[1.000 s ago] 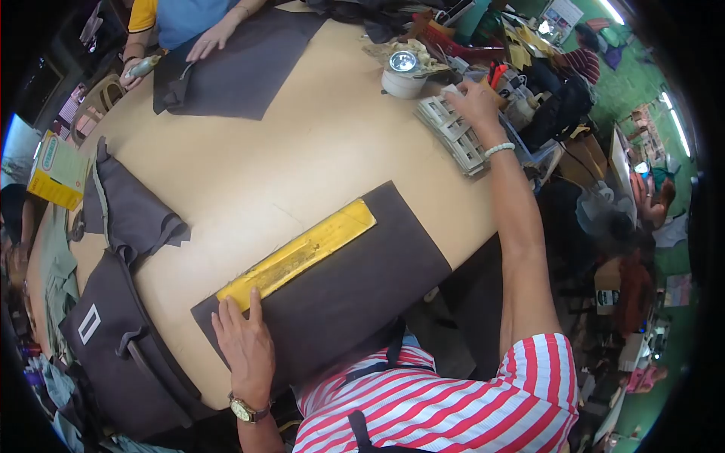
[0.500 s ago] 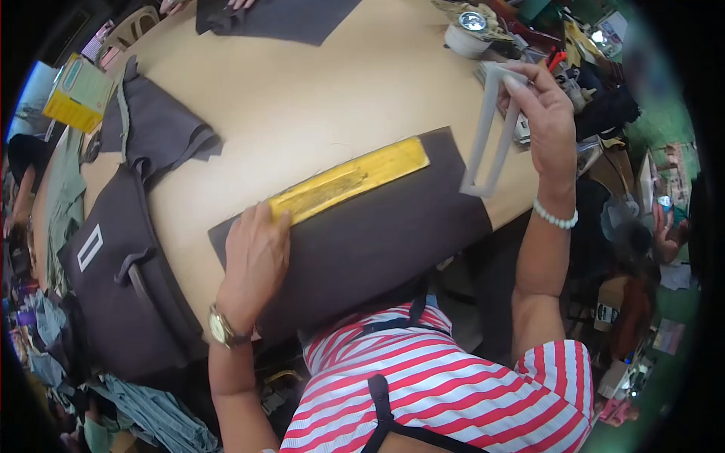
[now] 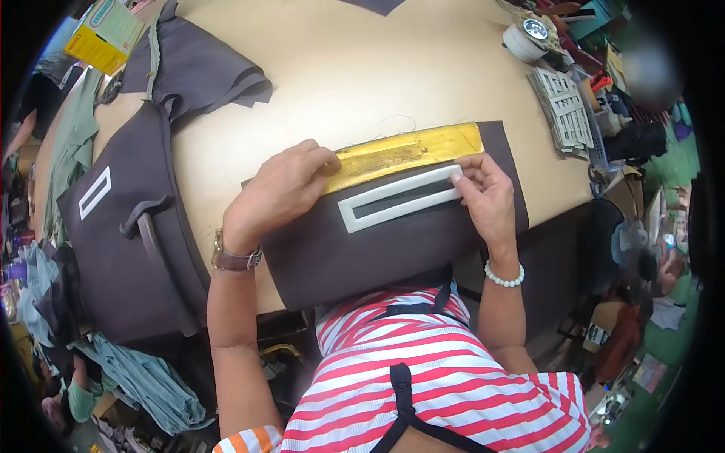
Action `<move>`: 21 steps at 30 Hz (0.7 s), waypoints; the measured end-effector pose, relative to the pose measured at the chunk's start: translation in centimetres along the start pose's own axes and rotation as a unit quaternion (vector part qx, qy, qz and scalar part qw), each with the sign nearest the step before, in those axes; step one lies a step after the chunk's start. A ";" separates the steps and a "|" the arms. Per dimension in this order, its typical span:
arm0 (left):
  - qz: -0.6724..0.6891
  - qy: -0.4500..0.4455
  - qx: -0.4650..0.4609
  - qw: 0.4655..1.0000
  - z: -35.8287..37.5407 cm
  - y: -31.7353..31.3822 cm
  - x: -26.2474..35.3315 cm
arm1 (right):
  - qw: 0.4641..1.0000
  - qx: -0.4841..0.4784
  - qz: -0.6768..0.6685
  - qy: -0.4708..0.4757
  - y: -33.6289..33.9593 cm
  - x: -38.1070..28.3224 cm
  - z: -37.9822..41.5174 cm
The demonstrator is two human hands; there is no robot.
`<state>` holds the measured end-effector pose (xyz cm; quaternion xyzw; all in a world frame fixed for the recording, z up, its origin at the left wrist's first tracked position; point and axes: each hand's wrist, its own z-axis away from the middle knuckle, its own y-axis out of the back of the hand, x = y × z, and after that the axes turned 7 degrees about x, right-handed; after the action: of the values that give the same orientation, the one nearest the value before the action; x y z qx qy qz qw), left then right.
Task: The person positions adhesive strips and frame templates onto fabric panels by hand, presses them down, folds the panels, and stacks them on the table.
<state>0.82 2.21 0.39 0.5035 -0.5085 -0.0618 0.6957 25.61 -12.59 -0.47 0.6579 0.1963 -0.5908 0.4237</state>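
A dark piece of cloth [image 3: 393,249] lies at the table's near edge, with a long yellow template [image 3: 408,157] flat along its far side. My left hand [image 3: 283,185] is closed on the left end of the yellow template, fingers pressed together. In my right hand [image 3: 487,196] is the right end of a white rectangular frame [image 3: 404,198], pinched between thumb and fingers. The frame is over the cloth, just on the near side of the template, and dark fabric shows through its slot.
Dark fabric with a white rectangle [image 3: 95,193] lies on the left, below more folded dark cloth [image 3: 204,64]. A yellow box [image 3: 104,36] stands at the far left. Stacked pale frames [image 3: 563,113] and a white tape roll [image 3: 523,44] are at the right of the table [image 3: 362,75].
My right hand has brought the white frame left and down over the dark cloth. My left hand has shifted up and right at the template's left end. The camera view has also moved.
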 end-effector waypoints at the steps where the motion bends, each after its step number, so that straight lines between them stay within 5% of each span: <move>1: 0.002 0.008 -0.002 1.000 0.1 -0.1 0.1 | 1.000 -0.007 -0.003 -0.022 0.1 -0.3 0.1; 21: -0.033 0.015 0.017 0.999 0.2 -0.4 1.4 | 0.995 0.025 0.097 0.020 0.3 0.5 -0.6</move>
<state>1.54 1.03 1.01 0.5327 -0.4823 -0.0688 0.6920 26.34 -12.44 -0.90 0.6961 0.1248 -0.5384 0.4582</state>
